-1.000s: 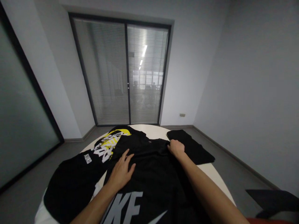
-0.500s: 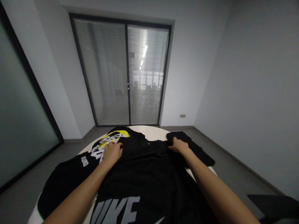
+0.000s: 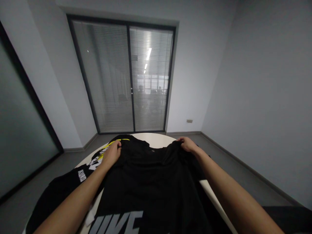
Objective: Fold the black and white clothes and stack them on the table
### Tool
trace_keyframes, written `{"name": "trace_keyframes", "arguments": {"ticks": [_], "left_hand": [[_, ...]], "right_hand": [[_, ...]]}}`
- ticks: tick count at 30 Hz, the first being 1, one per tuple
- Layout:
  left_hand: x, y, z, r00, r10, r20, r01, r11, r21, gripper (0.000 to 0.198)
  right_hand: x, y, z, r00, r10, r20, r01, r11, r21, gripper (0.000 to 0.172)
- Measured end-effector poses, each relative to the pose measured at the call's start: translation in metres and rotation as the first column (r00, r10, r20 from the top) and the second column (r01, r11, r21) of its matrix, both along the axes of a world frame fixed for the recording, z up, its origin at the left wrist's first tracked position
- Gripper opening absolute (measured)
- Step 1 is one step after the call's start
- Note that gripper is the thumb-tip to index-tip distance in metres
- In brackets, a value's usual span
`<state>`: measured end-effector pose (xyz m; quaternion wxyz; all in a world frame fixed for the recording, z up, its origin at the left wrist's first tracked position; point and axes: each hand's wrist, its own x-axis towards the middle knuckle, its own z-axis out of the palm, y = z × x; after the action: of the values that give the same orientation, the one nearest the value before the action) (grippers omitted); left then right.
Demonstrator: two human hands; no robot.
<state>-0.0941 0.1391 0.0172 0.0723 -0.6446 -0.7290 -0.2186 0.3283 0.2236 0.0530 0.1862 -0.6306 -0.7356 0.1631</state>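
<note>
A black T-shirt [image 3: 151,182] with large grey letters across its front lies spread before me, neckline at the far side. My left hand [image 3: 112,154] is closed on its left shoulder, fingertips curled over the cloth. At the other shoulder, my right hand [image 3: 188,145] pinches the fabric and lifts it slightly. Under and beside my left forearm lies a second black garment [image 3: 60,185] with white lettering and a yellow and white print. Dark cloth beyond my right hand is mostly hidden by the raised shirt.
Everything lies on a pale round table [image 3: 156,139], whose far edge shows past the neckline. A sliding glass door [image 3: 131,78] with blinds stands beyond it. A dark flat object [image 3: 287,217] sits at the lower right.
Both hands have closed on the shirt's shoulders and moved slightly apart, drawing the neckline wider and up. The raised right shoulder now covers much of the dark cloth behind it.
</note>
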Motion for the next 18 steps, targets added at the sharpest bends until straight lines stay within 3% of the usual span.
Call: {"name": "trace_keyframes", "arguments": {"ticks": [4, 7, 9, 11, 13, 16, 18], "left_hand": [[-0.011, 0.017, 0.014, 0.999, 0.042, 0.035, -0.045, 0.995, 0.093, 0.029], [-0.013, 0.028, 0.015, 0.995, 0.087, 0.048, -0.092, 0.989, 0.116, 0.039], [-0.009, 0.032, 0.011, 0.993, 0.106, 0.041, -0.11, 0.989, 0.1, 0.045], [-0.002, 0.03, 0.005, 0.992, 0.12, 0.025, -0.122, 0.989, 0.088, 0.051], [0.009, 0.022, 0.0, 0.994, 0.109, -0.01, -0.107, 0.988, 0.108, 0.053], [0.034, 0.001, -0.003, 0.995, 0.013, -0.099, 0.001, 0.99, 0.143, 0.05], [0.057, -0.018, -0.007, 0.992, -0.055, -0.113, 0.065, 0.994, 0.089, 0.048]], "right_hand": [[-0.001, 0.013, 0.014, 0.997, -0.072, -0.028, 0.076, 0.977, 0.197, 0.049], [-0.007, 0.016, 0.013, 0.99, -0.138, 0.017, 0.126, 0.941, 0.313, 0.047], [-0.01, 0.015, 0.003, 0.959, -0.257, 0.122, 0.212, 0.931, 0.298, 0.05], [-0.012, 0.014, -0.011, 0.906, -0.354, 0.233, 0.308, 0.928, 0.21, 0.068], [-0.011, 0.012, -0.024, 0.889, -0.366, 0.275, 0.347, 0.931, 0.117, 0.075], [-0.004, 0.011, -0.033, 0.908, -0.34, 0.244, 0.328, 0.94, 0.091, 0.055], [0.004, 0.011, -0.031, 0.919, -0.341, 0.199, 0.317, 0.938, 0.142, 0.041]]}}
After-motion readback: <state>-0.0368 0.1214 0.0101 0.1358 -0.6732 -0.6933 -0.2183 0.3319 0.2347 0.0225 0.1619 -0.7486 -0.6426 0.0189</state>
